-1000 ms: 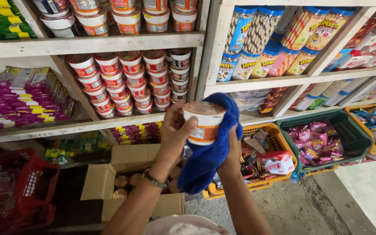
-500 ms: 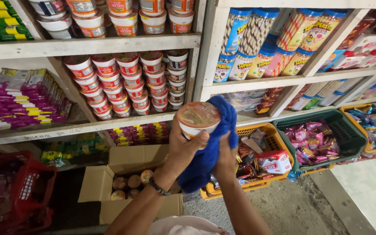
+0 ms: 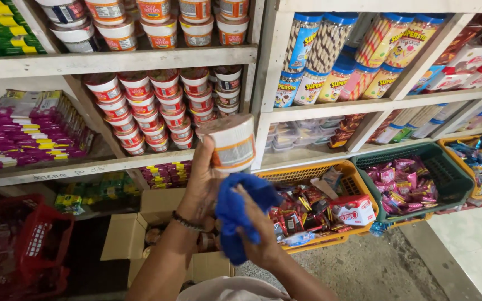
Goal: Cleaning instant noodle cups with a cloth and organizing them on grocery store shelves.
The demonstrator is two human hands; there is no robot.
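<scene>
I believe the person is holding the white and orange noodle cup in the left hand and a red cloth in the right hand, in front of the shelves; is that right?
Not quite: the cloth is blue, not red, as the head view shows. The rest holds: the left hand grips the white and orange noodle cup, the right hand holds the cloth, in front of the shelves.

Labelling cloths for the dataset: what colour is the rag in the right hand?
Solid blue cloth, bunched in the right hand; head view shows it.

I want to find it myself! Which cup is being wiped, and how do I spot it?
Look at the wooden shelf stacked with red-lidded cups. In front of it, the left hand holds one noodle cup beside a blue cloth. It alone is off the shelf, tilted sideways.
</scene>
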